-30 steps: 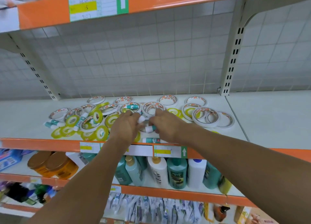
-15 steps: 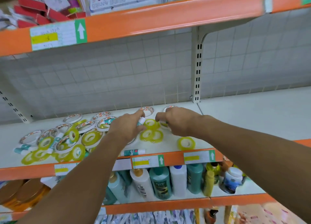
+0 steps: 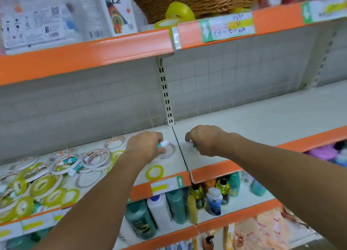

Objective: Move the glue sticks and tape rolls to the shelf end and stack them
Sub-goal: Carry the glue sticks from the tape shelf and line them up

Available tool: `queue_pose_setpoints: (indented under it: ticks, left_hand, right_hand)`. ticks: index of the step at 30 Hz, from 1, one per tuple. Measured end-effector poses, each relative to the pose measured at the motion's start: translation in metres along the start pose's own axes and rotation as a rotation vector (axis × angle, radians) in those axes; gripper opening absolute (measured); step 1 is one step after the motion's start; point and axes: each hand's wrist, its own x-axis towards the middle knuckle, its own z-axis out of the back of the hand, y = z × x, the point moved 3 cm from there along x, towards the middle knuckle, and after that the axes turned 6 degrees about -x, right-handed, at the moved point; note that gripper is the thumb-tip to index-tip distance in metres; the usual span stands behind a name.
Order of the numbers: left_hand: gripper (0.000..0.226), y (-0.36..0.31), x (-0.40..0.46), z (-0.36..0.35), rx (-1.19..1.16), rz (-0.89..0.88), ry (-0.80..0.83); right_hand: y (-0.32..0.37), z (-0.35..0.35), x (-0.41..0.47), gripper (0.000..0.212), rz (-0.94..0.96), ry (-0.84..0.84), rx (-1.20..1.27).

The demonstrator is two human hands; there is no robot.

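Overhead, orange-edged white shelf (image 3: 262, 118); each hand, left (image 3: 145, 146) and right (image 3: 203, 140), grips a glue stick.

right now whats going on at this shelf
A person is clearing glue sticks and tape rolls along a store shelf. The left hand grips a teal and white glue stick, and the right hand holds what looks like another glue stick, just past the seam between shelf sections. Most tape rolls lie scattered at the left, one yellow roll near the front edge. The section to the right is bare where visible; nothing is stacked yet.
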Motion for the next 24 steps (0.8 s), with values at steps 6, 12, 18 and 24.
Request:
queue_pose_setpoints:
  ticks: [6, 12, 18, 24]
  left_hand:
    - [0.027, -0.088, 0.031, -0.006, -0.001, -0.132, 0.008]
    - [0.025, -0.183, 0.052, -0.009, 0.012, -0.243, -0.021]
    - [0.021, -0.272, 0.069, -0.025, -0.049, -0.339, -0.044]
    - [0.019, -0.347, 0.089, -0.038, -0.073, -0.452, -0.070]
  right_hand:
    - [-0.072, -0.005, -0.049, 0.043, -0.112, -0.006, 0.001]
    - [-0.140, -0.018, -0.098, 0.042, -0.244, -0.002, 0.035]
    - [-0.203, -0.036, -0.151, 0.040, -0.370, 0.027, 0.057]
    - [-0.261, -0.053, -0.190, 0.033, -0.497, 0.026, 0.095]
